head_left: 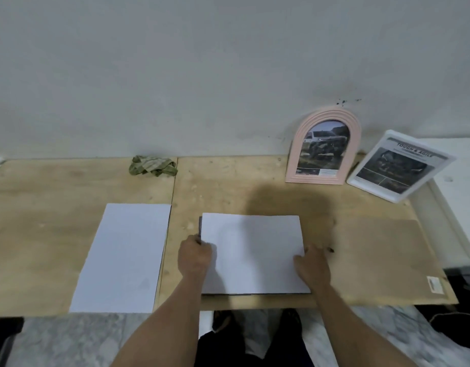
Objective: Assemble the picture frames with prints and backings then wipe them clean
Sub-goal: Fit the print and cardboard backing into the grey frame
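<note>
Both hands, left [195,256] and right [312,266], grip the white sheet's [252,252] side edges; green cloth [152,166] lies well beyond it.

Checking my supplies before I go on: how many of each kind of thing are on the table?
Framed pictures standing at the wall: 2, pink arched and white rectangular
White sheets lying flat: 2, left and centre
Green cloth: 1
Total: 5

Both hands, left hand [194,256] and right hand [312,264], on white sheet [252,252] atop plywood table [228,186].
</note>
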The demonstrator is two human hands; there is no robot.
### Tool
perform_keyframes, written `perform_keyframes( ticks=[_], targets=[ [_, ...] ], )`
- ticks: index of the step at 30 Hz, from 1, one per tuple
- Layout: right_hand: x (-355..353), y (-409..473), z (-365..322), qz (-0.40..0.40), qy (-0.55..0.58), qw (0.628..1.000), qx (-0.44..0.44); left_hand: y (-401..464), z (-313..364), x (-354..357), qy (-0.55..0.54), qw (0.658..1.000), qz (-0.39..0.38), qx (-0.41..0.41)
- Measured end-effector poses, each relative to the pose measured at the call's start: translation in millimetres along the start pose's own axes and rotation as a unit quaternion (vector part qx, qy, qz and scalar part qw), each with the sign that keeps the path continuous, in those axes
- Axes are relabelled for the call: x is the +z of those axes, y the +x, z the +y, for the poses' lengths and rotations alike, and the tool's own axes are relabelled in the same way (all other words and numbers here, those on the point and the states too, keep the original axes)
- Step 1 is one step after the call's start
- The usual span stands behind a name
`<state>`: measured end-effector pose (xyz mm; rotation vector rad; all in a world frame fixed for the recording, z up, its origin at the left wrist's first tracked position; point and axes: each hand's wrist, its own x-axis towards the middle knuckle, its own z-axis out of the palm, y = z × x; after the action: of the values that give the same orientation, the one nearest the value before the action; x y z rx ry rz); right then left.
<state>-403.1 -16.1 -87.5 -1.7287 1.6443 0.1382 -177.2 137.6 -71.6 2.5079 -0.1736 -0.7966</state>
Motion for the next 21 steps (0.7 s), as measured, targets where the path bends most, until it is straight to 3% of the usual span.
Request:
perform_keyframes(
  ticks=[10,21],
  targets=[
    [9.5,-4.9,1.5,0.01,-0.018,1.0,0.017,-9.1,-6.7,-1.6,0.236,0.965,0.07,0.084],
    [-4.8,-16.4,3.0,-0.053,0.037,0.998,-0.029,-36.0,5.3,-7.9,0.277,0.951,0.105,0.084]
  ],
)
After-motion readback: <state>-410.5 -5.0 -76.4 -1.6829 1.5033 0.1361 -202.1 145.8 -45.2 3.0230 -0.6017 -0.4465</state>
